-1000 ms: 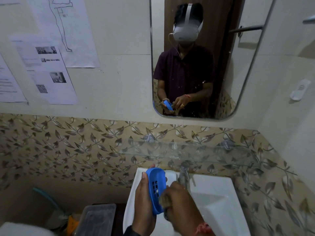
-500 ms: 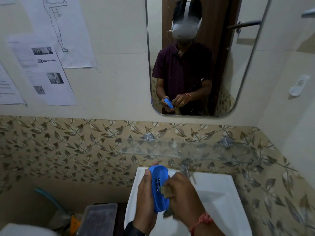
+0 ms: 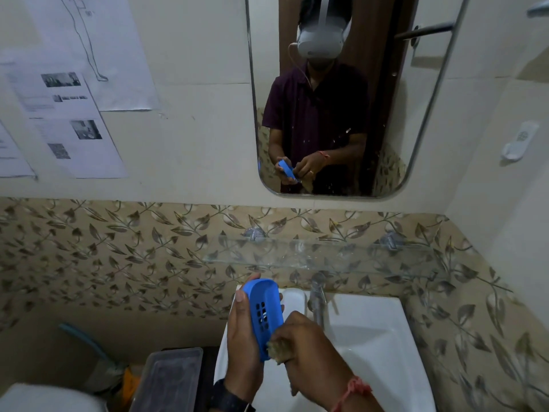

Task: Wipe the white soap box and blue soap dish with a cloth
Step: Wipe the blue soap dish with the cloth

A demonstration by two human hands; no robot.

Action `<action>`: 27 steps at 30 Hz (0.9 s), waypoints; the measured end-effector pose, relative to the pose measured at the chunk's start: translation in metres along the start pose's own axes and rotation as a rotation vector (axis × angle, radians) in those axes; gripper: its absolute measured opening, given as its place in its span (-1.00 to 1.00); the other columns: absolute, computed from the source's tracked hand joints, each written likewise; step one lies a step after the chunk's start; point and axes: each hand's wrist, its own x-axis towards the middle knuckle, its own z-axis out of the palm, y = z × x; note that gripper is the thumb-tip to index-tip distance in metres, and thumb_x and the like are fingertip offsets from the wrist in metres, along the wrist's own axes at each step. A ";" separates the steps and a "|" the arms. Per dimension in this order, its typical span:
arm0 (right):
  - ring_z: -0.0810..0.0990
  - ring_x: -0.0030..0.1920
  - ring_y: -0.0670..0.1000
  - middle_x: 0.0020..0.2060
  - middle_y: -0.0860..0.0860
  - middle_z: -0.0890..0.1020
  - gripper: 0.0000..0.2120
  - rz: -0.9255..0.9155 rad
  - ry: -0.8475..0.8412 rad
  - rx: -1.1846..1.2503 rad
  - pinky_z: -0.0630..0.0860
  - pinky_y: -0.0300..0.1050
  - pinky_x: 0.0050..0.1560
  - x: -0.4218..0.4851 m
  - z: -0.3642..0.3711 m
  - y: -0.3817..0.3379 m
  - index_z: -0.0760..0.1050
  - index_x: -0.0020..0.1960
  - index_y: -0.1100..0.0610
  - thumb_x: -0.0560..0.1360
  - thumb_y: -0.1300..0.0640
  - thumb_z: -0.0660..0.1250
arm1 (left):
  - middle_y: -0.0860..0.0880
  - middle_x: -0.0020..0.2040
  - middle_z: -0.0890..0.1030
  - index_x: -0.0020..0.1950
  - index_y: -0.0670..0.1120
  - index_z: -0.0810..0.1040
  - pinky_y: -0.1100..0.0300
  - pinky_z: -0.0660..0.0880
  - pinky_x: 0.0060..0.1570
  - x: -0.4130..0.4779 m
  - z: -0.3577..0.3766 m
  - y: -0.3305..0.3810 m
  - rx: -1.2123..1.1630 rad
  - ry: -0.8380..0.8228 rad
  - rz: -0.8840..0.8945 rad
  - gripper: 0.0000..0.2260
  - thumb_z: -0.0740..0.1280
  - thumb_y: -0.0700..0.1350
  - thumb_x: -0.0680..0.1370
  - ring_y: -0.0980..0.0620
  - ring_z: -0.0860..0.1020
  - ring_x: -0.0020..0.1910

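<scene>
My left hand (image 3: 242, 337) holds the blue soap dish (image 3: 264, 310) upright on its end above the left edge of the white sink (image 3: 380, 352). The dish's slotted face turns toward my right hand. My right hand (image 3: 309, 349) is closed on a small brownish cloth (image 3: 277, 350) and presses it against the lower end of the dish. Most of the cloth is hidden inside my fist. A white soap box (image 3: 292, 297) lies on the sink's back ledge behind the dish, partly hidden by it.
A chrome tap (image 3: 318, 301) rises just right of the hands. A glass shelf (image 3: 320, 257) runs along the tiled wall above it, under a mirror (image 3: 341, 99). A clear plastic container (image 3: 169, 379) stands left of the sink.
The dish has tilted so that more of its slotted face shows. My right hand with the cloth has slid down from the middle of the dish to its lower end.
</scene>
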 end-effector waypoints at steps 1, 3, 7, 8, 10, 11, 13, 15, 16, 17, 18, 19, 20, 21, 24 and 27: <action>0.51 0.04 -0.12 -0.02 -0.10 0.48 -0.78 -0.023 -0.012 0.045 0.49 -0.37 0.11 -0.001 0.000 -0.001 0.74 0.18 0.19 0.61 0.32 0.37 | -0.18 0.17 0.69 0.37 0.00 0.53 -0.19 0.57 0.16 -0.002 0.001 0.001 0.003 0.007 0.008 -0.48 0.16 0.24 0.53 -0.21 0.66 0.13; 0.52 -0.01 -0.19 -0.09 -0.21 0.48 -0.77 -0.028 -0.030 0.102 0.45 -0.51 0.08 -0.003 0.001 0.001 0.76 0.19 0.17 0.59 0.32 0.42 | -0.20 0.29 0.62 0.39 0.01 0.52 -0.25 0.49 0.26 -0.004 0.001 0.002 0.027 0.007 0.014 -0.44 0.21 0.30 0.51 -0.23 0.60 0.24; 0.60 0.09 -0.09 0.02 -0.11 0.56 -0.70 0.059 0.049 0.033 0.56 -0.30 0.19 -0.005 0.003 0.007 0.74 0.20 0.08 0.56 0.34 0.41 | -0.12 0.31 0.62 0.38 0.02 0.50 -0.13 0.57 0.21 -0.004 0.003 0.003 0.049 -0.030 0.026 -0.52 0.09 0.17 0.55 -0.16 0.60 0.26; 0.62 0.10 -0.07 0.06 -0.05 0.60 -0.72 0.087 0.097 0.012 0.57 -0.30 0.19 -0.006 0.003 0.007 0.74 0.19 0.08 0.57 0.33 0.42 | -0.13 0.30 0.62 0.37 0.03 0.50 -0.10 0.58 0.19 -0.004 0.002 0.003 0.042 -0.041 0.025 -0.52 0.07 0.16 0.55 -0.17 0.60 0.25; 0.65 0.07 -0.10 0.07 -0.03 0.64 -0.77 0.091 0.189 0.020 0.58 -0.35 0.11 -0.007 0.003 0.006 0.74 0.16 0.07 0.57 0.30 0.45 | -0.18 0.25 0.65 0.35 0.03 0.52 -0.11 0.59 0.15 -0.004 0.002 0.004 0.002 -0.052 -0.001 -0.51 0.07 0.20 0.54 -0.23 0.60 0.23; 0.63 0.02 -0.16 0.04 -0.07 0.63 -0.76 0.072 0.215 0.049 0.57 -0.40 0.06 -0.008 0.005 0.005 0.74 0.15 0.06 0.56 0.30 0.46 | -0.20 0.24 0.65 0.34 0.03 0.53 -0.12 0.60 0.13 -0.005 0.003 0.006 -0.012 -0.049 -0.010 -0.50 0.10 0.23 0.54 -0.25 0.60 0.23; 0.59 -0.07 -0.29 -0.05 -0.22 0.57 -0.71 0.050 0.164 0.145 0.54 -0.48 -0.03 -0.010 0.006 0.001 0.75 0.15 0.06 0.48 0.27 0.45 | -0.21 0.27 0.62 0.37 0.03 0.53 -0.11 0.64 0.06 -0.005 0.002 0.008 -0.011 -0.062 -0.002 -0.47 0.16 0.29 0.53 -0.28 0.60 0.23; 0.58 -0.08 -0.34 -0.07 -0.24 0.58 -0.69 0.010 0.100 0.189 0.54 -0.50 0.01 -0.012 0.008 -0.001 0.77 0.15 0.07 0.45 0.24 0.43 | -0.20 0.29 0.61 0.38 0.03 0.53 -0.01 0.65 -0.02 -0.005 0.001 0.008 0.002 -0.069 0.013 -0.46 0.16 0.29 0.52 -0.26 0.60 0.22; 0.58 -0.05 -0.31 -0.02 -0.17 0.62 -0.72 -0.002 0.086 0.160 0.55 -0.47 0.07 -0.012 0.007 0.000 0.76 0.16 0.06 0.49 0.25 0.45 | -0.20 0.28 0.62 0.37 0.04 0.53 0.02 0.64 -0.04 -0.005 0.001 0.009 -0.005 -0.076 0.012 -0.47 0.14 0.27 0.52 -0.24 0.62 0.21; 0.58 -0.01 -0.27 0.04 -0.09 0.66 -0.73 0.002 0.089 0.120 0.54 -0.44 0.10 -0.011 0.006 0.000 0.75 0.18 0.05 0.53 0.26 0.47 | -0.21 0.26 0.63 0.37 0.04 0.53 0.03 0.65 -0.05 -0.004 -0.001 0.008 -0.019 -0.078 0.006 -0.48 0.14 0.25 0.52 -0.22 0.64 0.18; 0.59 0.04 -0.19 0.10 -0.04 0.67 -0.74 0.026 0.106 0.078 0.51 -0.45 0.11 -0.010 0.004 0.001 0.74 0.20 0.04 0.56 0.26 0.47 | -0.22 0.24 0.65 0.36 0.03 0.53 0.04 0.66 -0.07 -0.004 -0.001 0.008 -0.043 -0.078 -0.017 -0.49 0.12 0.22 0.53 -0.19 0.66 0.14; 0.61 0.07 -0.14 0.13 -0.01 0.68 -0.75 0.050 0.134 0.054 0.48 -0.47 0.10 -0.008 0.002 0.002 0.73 0.21 0.05 0.58 0.27 0.46 | -0.23 0.22 0.65 0.37 0.02 0.52 0.04 0.67 -0.10 -0.004 -0.001 0.009 -0.074 -0.088 -0.041 -0.49 0.11 0.21 0.53 -0.16 0.68 0.10; 0.63 0.09 -0.09 0.13 0.01 0.68 -0.76 0.067 0.172 0.039 0.46 -0.49 0.06 -0.006 0.001 0.002 0.73 0.21 0.07 0.59 0.28 0.45 | -0.23 0.21 0.66 0.38 0.01 0.51 0.01 0.67 -0.09 -0.005 -0.001 0.010 -0.110 -0.101 -0.063 -0.48 0.09 0.21 0.53 -0.15 0.68 0.09; 0.63 0.09 -0.07 0.12 0.02 0.68 -0.77 0.072 0.225 0.030 0.43 -0.51 0.01 -0.003 -0.001 0.000 0.73 0.20 0.09 0.60 0.29 0.44 | -0.23 0.21 0.66 0.39 0.01 0.51 -0.04 0.67 -0.04 -0.006 -0.001 0.010 -0.124 -0.116 -0.080 -0.47 0.09 0.21 0.54 -0.16 0.68 0.11; 0.61 0.05 -0.07 0.09 0.06 0.70 -0.75 0.021 0.408 0.023 0.34 -0.60 -0.02 0.008 -0.006 -0.011 0.74 0.17 0.14 0.56 0.36 0.46 | -0.19 0.24 0.65 0.39 0.02 0.51 -0.16 0.58 0.19 -0.013 0.006 0.011 -0.073 -0.125 -0.092 -0.46 0.15 0.28 0.53 -0.22 0.62 0.20; 0.57 0.14 -0.11 0.16 0.04 0.70 -0.65 -0.073 0.301 0.026 0.29 -0.62 0.13 0.007 -0.009 -0.016 0.74 0.21 0.12 0.51 0.42 0.45 | -0.18 0.27 0.64 0.39 0.03 0.52 -0.19 0.52 0.25 -0.016 0.008 0.010 -0.061 -0.111 -0.099 -0.33 0.33 0.39 0.40 -0.21 0.61 0.23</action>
